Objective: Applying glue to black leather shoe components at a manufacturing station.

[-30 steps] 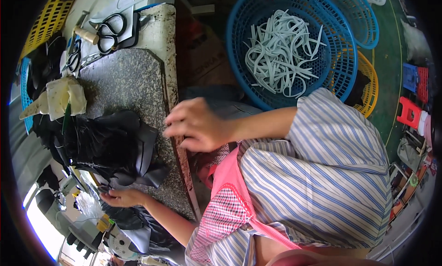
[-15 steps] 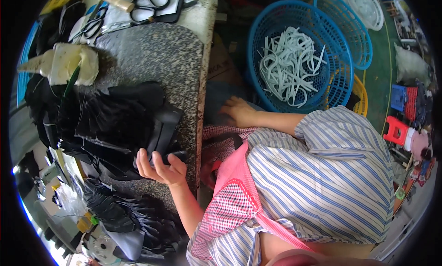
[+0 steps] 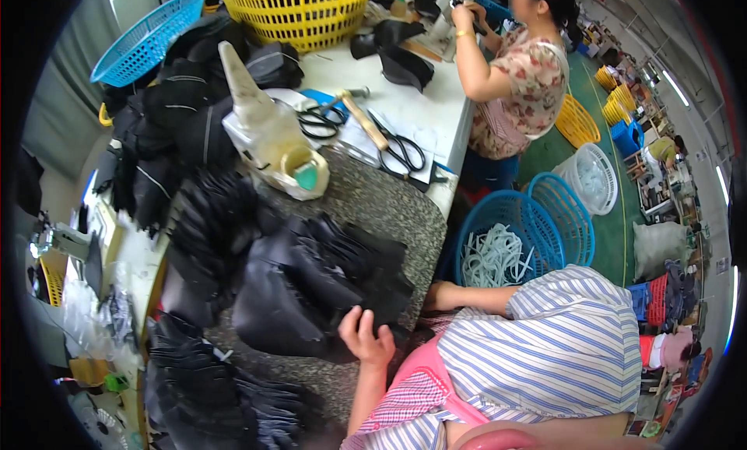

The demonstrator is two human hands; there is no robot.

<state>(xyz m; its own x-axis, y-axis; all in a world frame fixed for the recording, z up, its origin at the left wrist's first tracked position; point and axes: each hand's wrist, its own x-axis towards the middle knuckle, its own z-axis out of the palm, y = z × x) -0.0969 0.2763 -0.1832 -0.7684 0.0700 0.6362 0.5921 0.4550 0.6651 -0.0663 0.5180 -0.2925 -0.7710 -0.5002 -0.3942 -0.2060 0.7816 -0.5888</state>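
Observation:
My left hand is at the near right of a pile of black leather-like pieces, on a speckled grey stone slab. Its fingers are raised and spread, overlapping the pile's edge, with nothing visible between them. My right hand is low beside the slab's right edge. Its fingers are hidden there, so their pose does not show. More black pieces in fanned stacks lie nearer on the left. Beyond the pile stands a whitish cone-topped holder with a yellowish cup.
Black-handled scissors and a wooden-handled tool lie past the slab. A blue basket holds pale strips at right. A co-worker stands at the far table, near a yellow basket.
The view has tilted up, bringing the co-worker and far table into sight. A broad black piece now shows on top of the pile. My left hand stays at the pile's near edge.

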